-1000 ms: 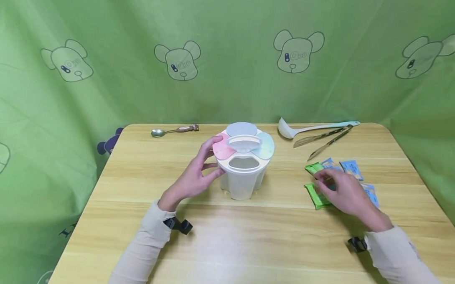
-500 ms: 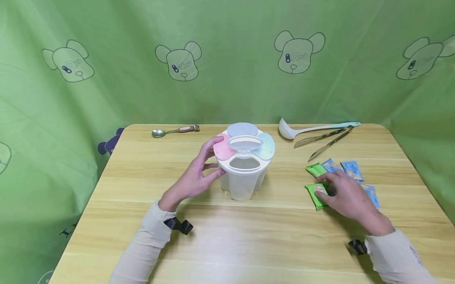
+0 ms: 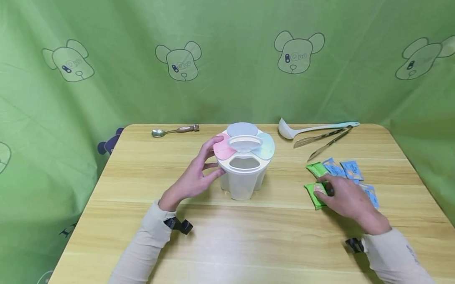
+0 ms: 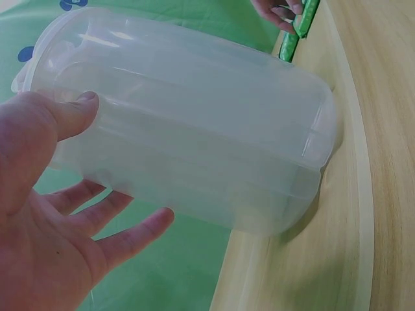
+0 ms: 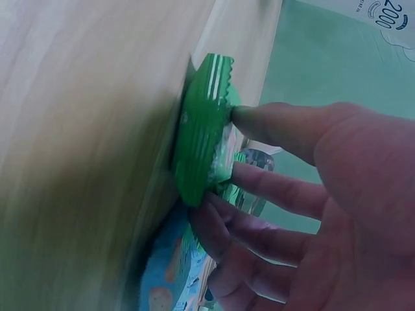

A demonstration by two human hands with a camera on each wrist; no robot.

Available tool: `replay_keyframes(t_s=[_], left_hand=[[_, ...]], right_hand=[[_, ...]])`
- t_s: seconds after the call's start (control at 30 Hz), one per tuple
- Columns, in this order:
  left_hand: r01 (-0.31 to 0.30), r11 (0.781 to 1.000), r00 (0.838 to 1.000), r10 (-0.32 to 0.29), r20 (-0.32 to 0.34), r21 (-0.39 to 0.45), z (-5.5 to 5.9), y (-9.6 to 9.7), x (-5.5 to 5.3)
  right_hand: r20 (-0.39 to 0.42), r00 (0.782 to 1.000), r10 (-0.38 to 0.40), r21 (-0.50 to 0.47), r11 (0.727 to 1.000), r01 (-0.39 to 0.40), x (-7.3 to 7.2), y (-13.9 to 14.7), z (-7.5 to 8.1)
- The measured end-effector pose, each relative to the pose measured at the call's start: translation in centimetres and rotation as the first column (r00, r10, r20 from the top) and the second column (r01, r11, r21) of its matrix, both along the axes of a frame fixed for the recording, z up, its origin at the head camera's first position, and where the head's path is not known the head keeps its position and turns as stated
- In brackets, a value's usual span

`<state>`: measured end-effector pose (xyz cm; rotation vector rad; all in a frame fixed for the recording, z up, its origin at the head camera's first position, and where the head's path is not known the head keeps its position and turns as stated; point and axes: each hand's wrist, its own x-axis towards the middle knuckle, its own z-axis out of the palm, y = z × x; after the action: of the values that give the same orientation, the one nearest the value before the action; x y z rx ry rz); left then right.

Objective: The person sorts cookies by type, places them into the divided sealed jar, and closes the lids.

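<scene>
The left grip (image 3: 191, 180) curls round the translucent, lobed container (image 3: 242, 184), upright on the wood-grain tabletop (image 3: 246, 239), long axis vertical; the right grip (image 3: 347, 197) pinches a glossy, serrated-edged green packet (image 5: 201, 129) lying flat there.

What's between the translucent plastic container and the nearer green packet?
Only bare light-brown wooden tabletop between the translucent, pastel-lidded plastic container and the nearer green rectangular packet; the head view shows it.

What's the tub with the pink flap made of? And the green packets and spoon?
The tub looks like smooth, cloudy plastic: light shows through. The green packets seem thin, shiny plastic film; one shows a zigzag edge. The spoon bowl gleams like metal; its brown handle is too small to tell.
</scene>
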<state>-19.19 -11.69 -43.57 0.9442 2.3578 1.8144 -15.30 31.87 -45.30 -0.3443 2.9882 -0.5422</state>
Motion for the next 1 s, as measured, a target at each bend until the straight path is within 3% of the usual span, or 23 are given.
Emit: replay_keyframes(t_s=[0.37,0.83,1.0], left_hand=[[-0.001,1.000,1.000,0.001,0.001,-0.011,0.0,0.0,0.0],[-0.010,1.000,1.000,0.010,0.008,-0.018,0.2,-0.1,0.1],[-0.005,1.000,1.000,0.005,0.006,-0.016,0.2,0.0,0.0]], right_hand=[[0.020,1.000,-0.014,-0.026,1.000,0.014,0.1,-0.7,0.3],[0.023,1.000,-0.016,-0.140,0.990,0.019,-0.2,-1.7,0.6],[-0.038,0.999,0.035,-0.210,0.977,-0.042,-0.1,-1.9,1.4]])
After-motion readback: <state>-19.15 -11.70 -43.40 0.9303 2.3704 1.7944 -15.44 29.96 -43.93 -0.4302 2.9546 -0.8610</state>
